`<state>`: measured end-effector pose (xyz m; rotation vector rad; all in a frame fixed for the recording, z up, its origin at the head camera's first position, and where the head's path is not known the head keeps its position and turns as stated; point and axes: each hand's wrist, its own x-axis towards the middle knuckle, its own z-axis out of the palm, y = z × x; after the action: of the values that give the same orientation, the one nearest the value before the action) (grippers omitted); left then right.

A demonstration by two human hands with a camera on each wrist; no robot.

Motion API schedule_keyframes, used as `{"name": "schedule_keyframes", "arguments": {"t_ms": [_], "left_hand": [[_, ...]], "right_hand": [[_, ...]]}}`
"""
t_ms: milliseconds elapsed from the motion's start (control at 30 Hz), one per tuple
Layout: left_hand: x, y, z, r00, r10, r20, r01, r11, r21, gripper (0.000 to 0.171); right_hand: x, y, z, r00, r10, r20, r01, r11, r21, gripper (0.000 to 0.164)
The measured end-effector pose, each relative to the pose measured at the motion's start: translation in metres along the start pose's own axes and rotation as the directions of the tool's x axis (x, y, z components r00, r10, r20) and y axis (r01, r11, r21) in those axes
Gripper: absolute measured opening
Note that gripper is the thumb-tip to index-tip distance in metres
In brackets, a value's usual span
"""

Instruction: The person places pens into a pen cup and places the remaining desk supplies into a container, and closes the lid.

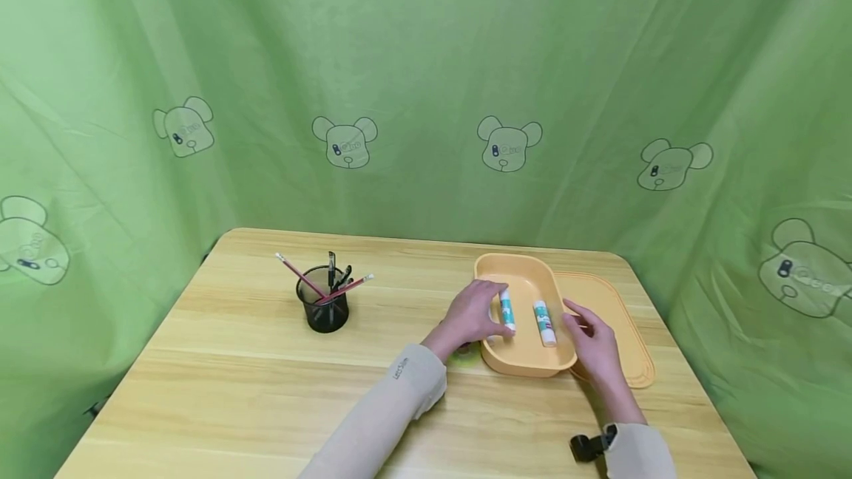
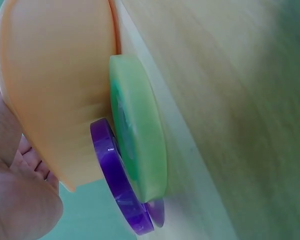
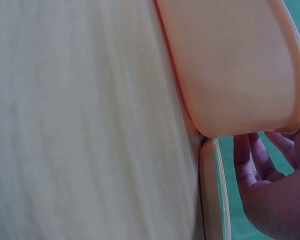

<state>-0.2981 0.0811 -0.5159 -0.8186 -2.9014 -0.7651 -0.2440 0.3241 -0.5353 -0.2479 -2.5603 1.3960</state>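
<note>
Head view: an open orange box (image 1: 526, 370) stands toward the right side of the table (image 1: 233, 361), two glue sticks lying lengthwise inside it. Left hand (image 1: 472, 313): reaches over the box's left rim, moderately spread, thumb at the near end and fingers at the far end of the left glue stick (image 1: 507, 310); it appears to pinch the stick by its two ends. Whether the stick touches the box floor: cannot tell. The right glue stick (image 1: 544, 324) lies just beside it, untouched, on the floor of the box.

Right hand (image 1: 592, 342): fingers loosely bent, partly spread, touching the outside of the box's right wall; nothing gripped. An orange lid (image 1: 626, 331) lies flat on the table beneath this hand, its edge meeting the box.

Left wrist view: a translucent green roll (image 2: 147, 130) and a purple roll (image 2: 115, 175) sit against each other, beside the outer left wall of the box; the purple one is tilted.

Well apart to the left: a black mesh pen holder (image 1: 326, 316), upright, with two red pencils (image 1: 356, 284) and some black pens (image 1: 331, 268). Behind the table hangs a green curtain (image 1: 426, 35) printed with animal heads.
</note>
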Motion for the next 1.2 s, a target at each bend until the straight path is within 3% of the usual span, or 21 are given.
{"name": "schedule_keyframes", "arguments": {"t_ms": [267,800,933,1000,1200], "left_hand": [[0.0,0.001,-0.004,0.999,-0.005,0.054,0.002,0.999,0.043,0.09],[-0.002,0.002,-0.005,0.999,0.006,0.035,-0.007,1.0,0.028,0.086],[-0.002,0.0,-0.002,1.0,0.024,0.01,-0.023,1.0,-0.021,0.079],[-0.002,-0.003,-0.001,0.999,0.032,-0.011,-0.033,0.996,-0.086,0.076],[-0.006,-0.013,-0.008,0.997,0.028,-0.074,-0.047,0.962,-0.269,0.064]], "right_hand": [[-0.001,-0.001,0.0,1.0,-0.007,-0.003,0.007,1.0,-0.006,0.046],[-0.003,-0.002,-0.001,1.0,0.013,-0.003,-0.013,1.0,0.0,0.046],[-0.002,-0.001,0.0,1.0,0.013,-0.004,-0.013,1.0,-0.002,0.046],[-0.003,-0.001,-0.001,1.0,0.017,-0.003,-0.017,1.0,-0.002,0.046],[-0.003,0.0,-0.001,1.0,0.013,-0.005,-0.013,1.0,0.002,0.046]]}}
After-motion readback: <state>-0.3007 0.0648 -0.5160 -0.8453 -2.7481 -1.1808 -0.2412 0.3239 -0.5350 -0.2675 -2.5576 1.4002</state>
